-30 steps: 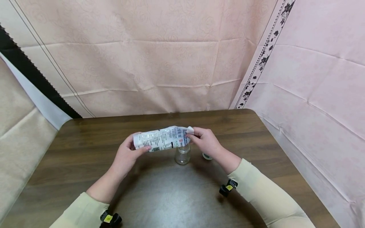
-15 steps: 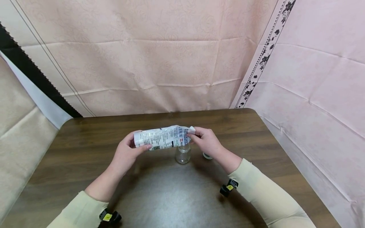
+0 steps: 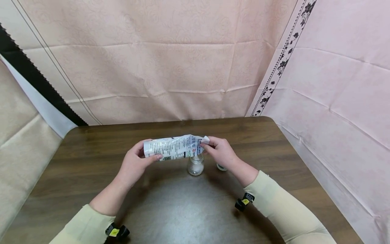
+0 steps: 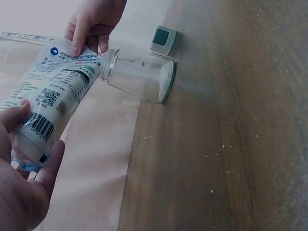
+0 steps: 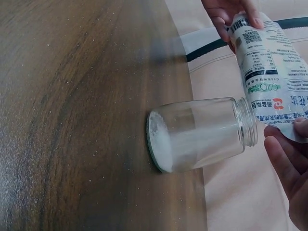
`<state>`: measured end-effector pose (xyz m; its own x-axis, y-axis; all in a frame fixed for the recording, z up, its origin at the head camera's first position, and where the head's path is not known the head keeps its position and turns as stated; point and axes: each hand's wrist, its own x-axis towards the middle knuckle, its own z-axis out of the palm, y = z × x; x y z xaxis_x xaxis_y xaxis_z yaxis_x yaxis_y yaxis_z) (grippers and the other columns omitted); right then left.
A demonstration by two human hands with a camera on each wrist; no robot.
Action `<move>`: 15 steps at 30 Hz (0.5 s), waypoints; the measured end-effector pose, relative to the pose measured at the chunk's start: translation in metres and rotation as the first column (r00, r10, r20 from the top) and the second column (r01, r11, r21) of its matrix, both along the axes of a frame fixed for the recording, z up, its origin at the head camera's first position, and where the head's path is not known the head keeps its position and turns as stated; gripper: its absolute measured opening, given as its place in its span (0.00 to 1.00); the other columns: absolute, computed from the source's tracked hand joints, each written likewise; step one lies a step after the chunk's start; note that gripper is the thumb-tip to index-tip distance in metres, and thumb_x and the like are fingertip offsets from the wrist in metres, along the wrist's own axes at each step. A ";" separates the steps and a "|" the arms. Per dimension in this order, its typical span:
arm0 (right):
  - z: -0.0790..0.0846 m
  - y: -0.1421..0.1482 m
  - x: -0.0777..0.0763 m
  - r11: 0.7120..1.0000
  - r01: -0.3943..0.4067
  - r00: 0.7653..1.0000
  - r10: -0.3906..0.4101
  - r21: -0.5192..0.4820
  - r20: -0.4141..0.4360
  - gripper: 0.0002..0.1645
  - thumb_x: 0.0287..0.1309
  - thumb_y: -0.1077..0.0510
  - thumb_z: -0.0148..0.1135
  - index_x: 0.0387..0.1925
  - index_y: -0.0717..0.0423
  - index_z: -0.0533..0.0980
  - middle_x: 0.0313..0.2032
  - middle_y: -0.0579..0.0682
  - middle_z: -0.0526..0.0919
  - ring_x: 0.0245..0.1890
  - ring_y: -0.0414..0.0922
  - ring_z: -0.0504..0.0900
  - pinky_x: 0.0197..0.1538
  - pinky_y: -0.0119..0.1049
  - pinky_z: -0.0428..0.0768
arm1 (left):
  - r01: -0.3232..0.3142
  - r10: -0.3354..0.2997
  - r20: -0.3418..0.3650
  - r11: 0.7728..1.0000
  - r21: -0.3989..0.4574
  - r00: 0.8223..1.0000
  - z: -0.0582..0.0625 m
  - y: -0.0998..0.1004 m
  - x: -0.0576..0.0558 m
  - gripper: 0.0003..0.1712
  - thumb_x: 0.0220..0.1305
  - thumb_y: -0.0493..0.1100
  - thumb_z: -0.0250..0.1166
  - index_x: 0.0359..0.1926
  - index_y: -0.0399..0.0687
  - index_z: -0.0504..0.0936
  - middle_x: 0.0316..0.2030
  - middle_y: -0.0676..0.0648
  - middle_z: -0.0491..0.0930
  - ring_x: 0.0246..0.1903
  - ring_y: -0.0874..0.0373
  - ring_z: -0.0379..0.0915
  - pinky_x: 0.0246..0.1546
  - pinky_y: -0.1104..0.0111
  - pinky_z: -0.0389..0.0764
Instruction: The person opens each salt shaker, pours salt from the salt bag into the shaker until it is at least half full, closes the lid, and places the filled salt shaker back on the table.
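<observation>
Gripping the wide end of the white bag (image 3: pixel 170 148) is my left hand (image 3: pixel 133 164), with the thumb in front and the fingers tucked behind, bent snugly round it. My right hand (image 3: pixel 221 150) is nearly closed too, and it pinches the other end of the bag with thumb and fingers. The bag lies on its side in the air, and the pinched end hangs over the mouth of a glass jar (image 3: pixel 195 167). I can't tell if the bag touches the rim. The jar stands upright on the bench (image 3: pixel 182 210), with some white grains (image 5: pixel 162 144) at the bottom.

To pour well, I think I should tip slowly, lifting my left hand a tiny bit at a time. My right hand should pinch the bag's end narrow and aim it at the middle of the jar. Going too fast could spill grains, and a bump could knock the jar over.

Small white specks (image 4: pixel 211 191) dot the bench. A little lid-like thing (image 4: pixel 163 40) lies near the jar, on my right hand's side. Past the bench hangs a pale pink cloth (image 3: pixel 152 78).
</observation>
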<state>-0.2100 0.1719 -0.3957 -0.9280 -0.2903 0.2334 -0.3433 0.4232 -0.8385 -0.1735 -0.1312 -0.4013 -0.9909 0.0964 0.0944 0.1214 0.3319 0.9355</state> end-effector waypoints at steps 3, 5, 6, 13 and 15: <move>0.000 -0.001 0.000 1.000 -0.002 1.000 0.002 -0.006 0.005 0.06 0.57 0.59 0.62 0.36 0.55 0.80 0.35 0.52 0.84 0.33 0.55 0.83 0.31 0.31 0.80 | -0.001 0.001 0.001 1.000 -0.001 1.000 0.002 0.000 0.001 0.37 0.45 0.60 0.72 0.57 0.60 0.69 0.47 0.53 0.75 0.43 0.55 0.73 0.37 0.66 0.78; 0.000 -0.001 0.001 1.000 -0.003 1.000 0.003 -0.009 0.004 0.06 0.56 0.59 0.62 0.36 0.55 0.80 0.35 0.52 0.83 0.33 0.55 0.83 0.31 0.31 0.80 | -0.001 0.001 0.001 1.000 -0.002 1.000 0.003 0.000 0.002 0.37 0.45 0.60 0.71 0.57 0.60 0.69 0.47 0.53 0.75 0.43 0.55 0.73 0.38 0.66 0.78; 0.000 -0.002 0.001 1.000 -0.002 1.000 0.002 -0.010 0.004 0.05 0.56 0.59 0.62 0.36 0.55 0.80 0.35 0.52 0.83 0.33 0.55 0.83 0.31 0.31 0.80 | 0.000 0.000 0.001 1.000 -0.002 1.000 0.003 0.000 0.002 0.37 0.45 0.60 0.71 0.57 0.60 0.69 0.47 0.53 0.75 0.43 0.55 0.73 0.38 0.66 0.78; 0.000 -0.002 0.001 1.000 -0.003 1.000 0.002 -0.011 -0.015 0.06 0.56 0.59 0.62 0.36 0.56 0.80 0.34 0.53 0.84 0.33 0.57 0.82 0.31 0.31 0.80 | 0.002 -0.002 0.007 1.000 0.003 1.000 0.003 -0.001 0.002 0.38 0.44 0.60 0.71 0.57 0.60 0.69 0.48 0.53 0.75 0.43 0.54 0.72 0.38 0.67 0.78; 0.000 -0.002 0.001 1.000 -0.002 1.000 0.002 -0.014 -0.017 0.06 0.56 0.60 0.62 0.35 0.56 0.80 0.34 0.53 0.84 0.33 0.56 0.82 0.31 0.31 0.80 | -0.001 0.001 0.005 1.000 0.001 1.000 0.003 -0.001 0.002 0.38 0.44 0.60 0.71 0.57 0.60 0.69 0.48 0.53 0.75 0.44 0.54 0.72 0.38 0.67 0.78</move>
<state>-0.2090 0.1696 -0.3954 -0.9233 -0.2888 0.2532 -0.3583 0.4103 -0.8386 -0.1710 -0.1321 -0.3982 -0.9914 0.0958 0.0890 0.1161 0.3315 0.9363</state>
